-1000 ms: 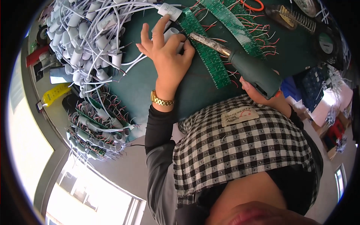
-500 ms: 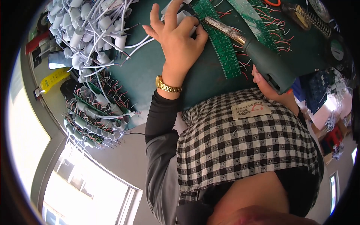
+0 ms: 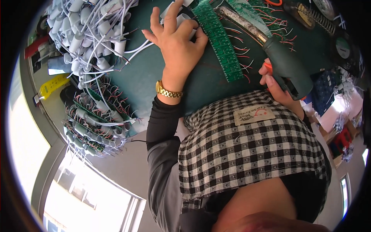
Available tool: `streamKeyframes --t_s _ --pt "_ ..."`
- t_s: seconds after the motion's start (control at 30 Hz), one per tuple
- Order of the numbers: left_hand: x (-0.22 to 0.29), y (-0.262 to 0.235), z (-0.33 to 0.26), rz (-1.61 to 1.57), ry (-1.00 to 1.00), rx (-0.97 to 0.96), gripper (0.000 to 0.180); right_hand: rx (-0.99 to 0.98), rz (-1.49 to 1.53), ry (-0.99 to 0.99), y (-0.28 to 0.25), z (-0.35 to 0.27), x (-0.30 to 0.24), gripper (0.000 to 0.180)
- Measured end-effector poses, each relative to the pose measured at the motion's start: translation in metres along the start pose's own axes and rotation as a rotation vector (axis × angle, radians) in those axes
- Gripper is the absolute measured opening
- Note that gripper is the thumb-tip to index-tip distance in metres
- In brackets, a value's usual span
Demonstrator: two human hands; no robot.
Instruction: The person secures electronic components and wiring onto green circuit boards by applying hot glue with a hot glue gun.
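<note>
At the far left, a yellow tool (image 3: 52,86) lies at the edge of the dark green work mat (image 3: 154,77), and beside it a big heap of white capped parts with white wires (image 3: 89,31) spreads over the mat's upper left. Below that heap sits a stack of green circuit strips with red and white leads (image 3: 92,123). Further right, the left hand (image 3: 176,44), with a gold wristwatch (image 3: 169,91) on its wrist, rests palm down on the mat, its fingers spread apart and curled over a small white part (image 3: 181,19) just beside a long green circuit board strip (image 3: 218,42). To the right, the right hand (image 3: 276,87) is clamped around the grip of a dark green glue gun (image 3: 284,65), whose metal nozzle (image 3: 241,23) reaches up over a second green strip (image 3: 247,11). An orange trigger (image 3: 268,67) shows by the fingers. A coiled metal spring (image 3: 319,19) lies at the upper right.
</note>
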State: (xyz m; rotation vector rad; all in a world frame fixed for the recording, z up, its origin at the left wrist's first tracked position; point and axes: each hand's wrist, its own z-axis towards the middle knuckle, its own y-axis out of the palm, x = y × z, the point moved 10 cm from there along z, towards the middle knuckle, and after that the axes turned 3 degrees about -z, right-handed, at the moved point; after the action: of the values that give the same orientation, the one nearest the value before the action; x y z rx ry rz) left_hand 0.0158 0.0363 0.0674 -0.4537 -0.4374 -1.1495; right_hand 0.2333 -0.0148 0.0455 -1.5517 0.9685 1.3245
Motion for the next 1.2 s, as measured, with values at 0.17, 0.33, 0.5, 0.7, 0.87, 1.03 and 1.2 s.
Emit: streamKeyframes --t_s 0.17,0.33,0.5,0.7,0.87,1.03,1.2 --pt "0.0 -0.002 -0.001 0.012 0.025 0.001 0.017 -0.039 -0.067 -0.099 -0.001 -0.006 0.007 0.026" --pt "-0.004 0.023 0.005 0.754 -0.317 -0.549 0.014 -0.037 -0.134 -0.13 -0.001 -0.011 0.013 0.036" --pt "-0.003 0.015 -0.002 0.65 -0.229 -0.471 0.012 -0.04 -0.179 -0.141 -0.002 -0.01 0.013 0.036" --pt "-0.009 0.009 -0.004 0.444 -0.244 -0.451 0.012 -0.049 -0.129 -0.141 -0.002 -0.013 0.018 0.034" --pt "-0.009 0.009 -0.004 0.444 -0.236 -0.44 0.014 -0.051 -0.148 -0.148 -0.002 -0.012 0.019 0.033" --pt "-0.007 0.009 0.002 0.435 -0.211 -0.452 0.014 -0.072 -0.136 -0.086 0.001 -0.012 0.019 0.029" --pt "-0.005 0.013 0.004 0.452 -0.203 -0.453 0.016 -0.1 -0.277 -0.116 0.003 -0.016 0.023 0.021"
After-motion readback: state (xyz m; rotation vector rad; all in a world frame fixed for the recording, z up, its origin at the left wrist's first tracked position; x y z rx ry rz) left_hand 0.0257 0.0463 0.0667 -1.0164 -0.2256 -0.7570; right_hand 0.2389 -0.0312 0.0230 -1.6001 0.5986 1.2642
